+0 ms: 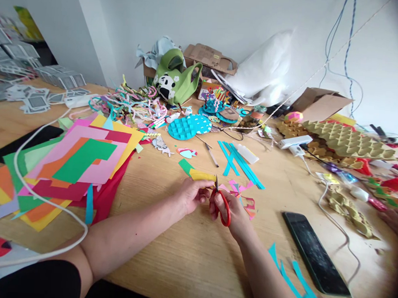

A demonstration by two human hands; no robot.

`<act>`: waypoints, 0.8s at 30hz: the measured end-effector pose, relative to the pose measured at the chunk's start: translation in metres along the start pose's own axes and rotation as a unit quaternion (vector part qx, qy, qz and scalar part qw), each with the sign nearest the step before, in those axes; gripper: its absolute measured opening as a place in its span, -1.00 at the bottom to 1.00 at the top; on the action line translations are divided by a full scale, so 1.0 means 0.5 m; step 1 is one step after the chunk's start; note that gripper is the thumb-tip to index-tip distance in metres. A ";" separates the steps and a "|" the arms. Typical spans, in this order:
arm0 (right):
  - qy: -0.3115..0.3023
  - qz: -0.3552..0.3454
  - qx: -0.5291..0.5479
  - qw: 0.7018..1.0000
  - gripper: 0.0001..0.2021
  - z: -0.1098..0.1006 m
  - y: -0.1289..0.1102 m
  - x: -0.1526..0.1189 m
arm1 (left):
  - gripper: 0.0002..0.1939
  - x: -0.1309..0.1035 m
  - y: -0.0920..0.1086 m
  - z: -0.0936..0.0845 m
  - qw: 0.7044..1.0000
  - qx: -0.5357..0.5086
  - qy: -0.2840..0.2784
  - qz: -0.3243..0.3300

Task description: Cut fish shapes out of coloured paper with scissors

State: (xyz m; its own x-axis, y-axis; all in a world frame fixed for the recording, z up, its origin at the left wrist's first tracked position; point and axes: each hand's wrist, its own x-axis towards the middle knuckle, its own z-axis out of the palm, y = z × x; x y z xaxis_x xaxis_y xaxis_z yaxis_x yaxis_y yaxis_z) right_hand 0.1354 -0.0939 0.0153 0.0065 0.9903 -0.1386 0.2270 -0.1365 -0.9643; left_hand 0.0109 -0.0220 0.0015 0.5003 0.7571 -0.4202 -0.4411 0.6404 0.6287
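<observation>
Over the middle of the table, my left hand (193, 194) pinches a small piece of yellow paper (202, 174). A green paper piece (185, 167) lies at its left end, and I cannot tell whether the two are joined. My right hand (229, 209) is closed around red-handled scissors (227, 216), their blades pointing up and away at the right end of the yellow paper. Whether the blades are apart is too small to see. Pink and red paper scraps (248, 203) lie just beyond my right hand. Blue paper strips (241, 163) rest farther back.
Coloured paper sheets (87, 160) pile up at left, crossed by a white cable (25, 181). A black phone (316, 253) lies at right, near more blue strips (303, 290). Egg-carton pieces (351, 138) and a green panda bag (178, 78) stand behind. Another person's hand (395, 221) shows at the right edge.
</observation>
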 end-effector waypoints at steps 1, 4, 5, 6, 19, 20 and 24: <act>-0.002 0.000 0.000 1.000 -0.49 -0.001 0.001 0.000 | -0.81 0.000 0.000 0.000 1.000 -0.002 0.005 -0.002; -0.011 -0.002 0.003 1.000 -0.50 -0.002 0.004 0.001 | -0.80 -0.001 0.001 0.002 1.000 -0.009 0.021 -0.007; -0.013 -0.002 0.003 1.000 -0.50 -0.002 0.004 0.001 | -0.80 -0.001 0.001 0.002 1.000 -0.010 0.026 -0.007; -0.014 -0.002 0.004 1.000 -0.50 -0.003 0.005 0.001 | -0.80 -0.001 0.001 0.003 1.000 -0.011 0.028 -0.007; -0.009 0.008 -0.006 1.000 -0.52 -0.004 0.014 0.006 | -0.75 -0.009 -0.001 0.012 0.997 -0.021 0.062 0.030; -0.009 0.012 -0.007 1.000 -0.52 -0.004 0.015 0.006 | -0.75 -0.008 -0.001 0.012 0.997 -0.022 0.066 0.035; -0.012 0.022 -0.007 1.000 -0.53 -0.004 0.016 0.004 | -0.78 -0.003 -0.005 0.010 0.996 -0.026 0.071 0.041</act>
State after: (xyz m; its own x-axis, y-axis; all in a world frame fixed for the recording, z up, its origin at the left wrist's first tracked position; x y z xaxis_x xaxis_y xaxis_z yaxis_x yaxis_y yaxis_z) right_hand 0.1391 -0.0931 0.0076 -0.0058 0.9825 -0.1861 0.2416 -0.1793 -0.9537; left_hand 0.0147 -0.0254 0.0041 0.3531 0.8149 -0.4597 -0.5163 0.5795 0.6306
